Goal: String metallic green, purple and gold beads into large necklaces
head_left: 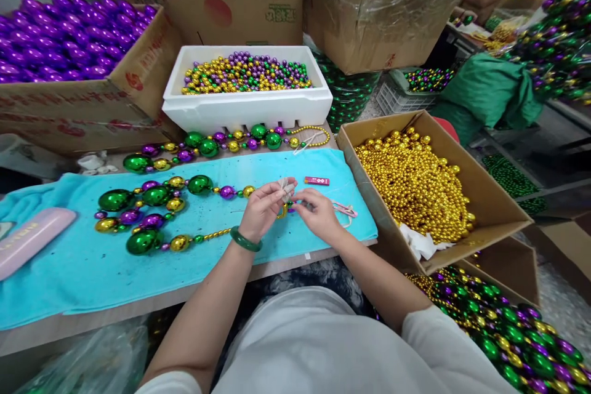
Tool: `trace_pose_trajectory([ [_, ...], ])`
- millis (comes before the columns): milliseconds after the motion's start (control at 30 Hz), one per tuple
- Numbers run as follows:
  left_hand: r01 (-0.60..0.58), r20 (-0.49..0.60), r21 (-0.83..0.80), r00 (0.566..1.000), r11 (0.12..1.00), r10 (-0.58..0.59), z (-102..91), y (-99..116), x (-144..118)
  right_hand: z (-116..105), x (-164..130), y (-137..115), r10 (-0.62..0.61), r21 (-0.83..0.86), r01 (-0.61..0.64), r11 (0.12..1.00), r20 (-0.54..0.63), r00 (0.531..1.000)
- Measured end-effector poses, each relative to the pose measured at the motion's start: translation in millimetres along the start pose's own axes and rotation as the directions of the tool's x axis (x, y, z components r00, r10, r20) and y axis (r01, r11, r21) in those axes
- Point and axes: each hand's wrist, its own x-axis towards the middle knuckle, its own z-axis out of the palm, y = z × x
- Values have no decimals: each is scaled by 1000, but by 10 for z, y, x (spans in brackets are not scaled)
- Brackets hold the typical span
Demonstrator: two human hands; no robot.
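1. The left hand (262, 209), a smooth green bangle (245, 240) round its wrist, pinches a small pale tuft of string (287, 187) between fingertips and thumb
2. The right hand (318, 215) meets it from the other side, fingers curled and pinching the same tuft, so both hands touch at the tips above the turquoise towel (83, 265)
3. From under the hands a strand of glossy beads (152, 212) trails left across the soft, napped towel: round metallic balls in green, purple and gold, large ones fat as ornaments, small ones like a fine chain near the left wrist
4. A second, similar strand (207, 144) lies further back on the bare table edge, just before a white foam box (247, 108) heaped with small mixed beads
5. A small red rectangular lighter (316, 181) lies on the towel just beyond the hands; pink-handled scissors (344, 209) lie just right of the right hand
6. A rounded pink case (32, 237) rests at the towel's left end
7. An open cardboard box (489, 197) of shiny gold beads sits to the right; another carton (138, 68) at the left holds purple oval beads
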Motion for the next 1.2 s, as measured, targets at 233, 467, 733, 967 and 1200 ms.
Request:
trace_pose_trajectory([
  [233, -57, -34, 24, 998, 998, 58, -76, 117, -71, 301, 155, -21, 24, 10, -24, 1000, -7, 1000],
  [467, -58, -19, 19, 998, 998, 58, -153, 133, -116, 192, 393, 191, 55, -35, -55, 998, -26, 998],
  [733, -84, -38, 23, 996, 996, 85, -173, 138, -101, -256, 291, 166, 64, -475, -101, 874, -94, 994],
  [967, -128, -35, 43, 991, 991, 130, -92, 124, -100, 217, 279, -86, -84, 173, 63, 983, 115, 990],
  [1200, -125, -241, 171, 956, 977, 165, -209, 212, -168, 215, 348, -102, 87, 328, -124, 936, 124, 988],
])
